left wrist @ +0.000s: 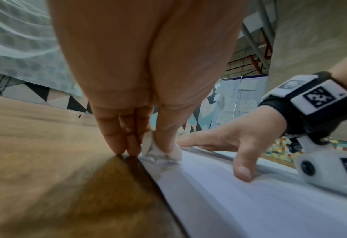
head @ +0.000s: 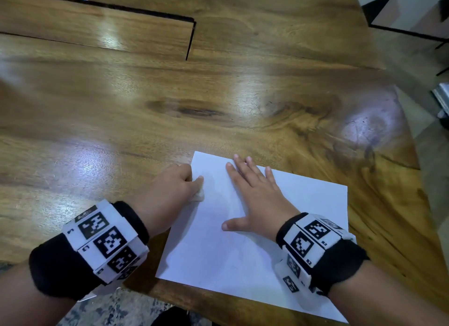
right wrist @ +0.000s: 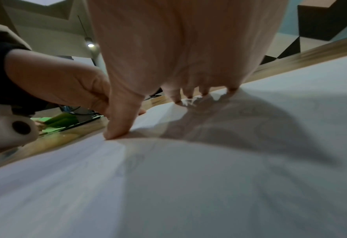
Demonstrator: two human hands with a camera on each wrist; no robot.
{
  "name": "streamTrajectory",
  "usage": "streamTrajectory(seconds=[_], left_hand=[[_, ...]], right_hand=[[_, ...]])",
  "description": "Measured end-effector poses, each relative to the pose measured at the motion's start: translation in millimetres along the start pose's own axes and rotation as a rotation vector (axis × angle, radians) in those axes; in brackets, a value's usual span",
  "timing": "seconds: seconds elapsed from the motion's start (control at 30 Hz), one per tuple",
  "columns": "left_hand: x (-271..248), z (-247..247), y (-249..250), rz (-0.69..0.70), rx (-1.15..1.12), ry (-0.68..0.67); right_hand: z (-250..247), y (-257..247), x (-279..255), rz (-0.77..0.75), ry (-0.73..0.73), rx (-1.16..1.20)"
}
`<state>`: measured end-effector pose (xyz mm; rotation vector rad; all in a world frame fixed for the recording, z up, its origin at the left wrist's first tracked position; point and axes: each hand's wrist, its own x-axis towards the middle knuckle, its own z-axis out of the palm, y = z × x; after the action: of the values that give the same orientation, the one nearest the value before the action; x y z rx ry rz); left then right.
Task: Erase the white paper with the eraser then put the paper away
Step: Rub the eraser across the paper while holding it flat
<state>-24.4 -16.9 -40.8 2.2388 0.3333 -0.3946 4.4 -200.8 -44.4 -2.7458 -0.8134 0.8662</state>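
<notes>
A white sheet of paper point(head: 243, 248) lies near the front right edge of the wooden table point(head: 145, 121). My left hand point(head: 170, 192) pinches a small white eraser point(head: 198, 196) and holds it down on the sheet's left edge; the left wrist view shows the eraser point(left wrist: 162, 153) between thumb and fingers of the left hand point(left wrist: 140, 145). My right hand point(head: 252, 194) lies flat on the paper with fingers spread, pressing it down. In the right wrist view the right hand's thumb and fingertips point(right wrist: 176, 96) touch the paper point(right wrist: 209, 177).
A wooden board point(head: 97, 31) lies at the table's back left. The table's front edge point(head: 194, 304) runs just under the paper's near corner. The floor shows at the right and below.
</notes>
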Motion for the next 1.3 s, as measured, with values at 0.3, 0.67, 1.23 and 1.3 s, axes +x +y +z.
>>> streamTrajectory(seconds=[0.3,0.67,1.23,1.3], left_hand=[[39,-17,47,0.233,0.380,0.009],[25,-22,39,0.300,0.485,-0.149],[35,-17,50,0.293,0.512,-0.062],[20,-15,40,0.321,0.549,-0.097]], right_hand=[[3,0,2,-0.007,0.009,-0.024],[2,1,2,-0.009,0.017,-0.024],[3,0,2,-0.006,0.020,-0.032],[3,1,2,-0.006,0.024,-0.031]])
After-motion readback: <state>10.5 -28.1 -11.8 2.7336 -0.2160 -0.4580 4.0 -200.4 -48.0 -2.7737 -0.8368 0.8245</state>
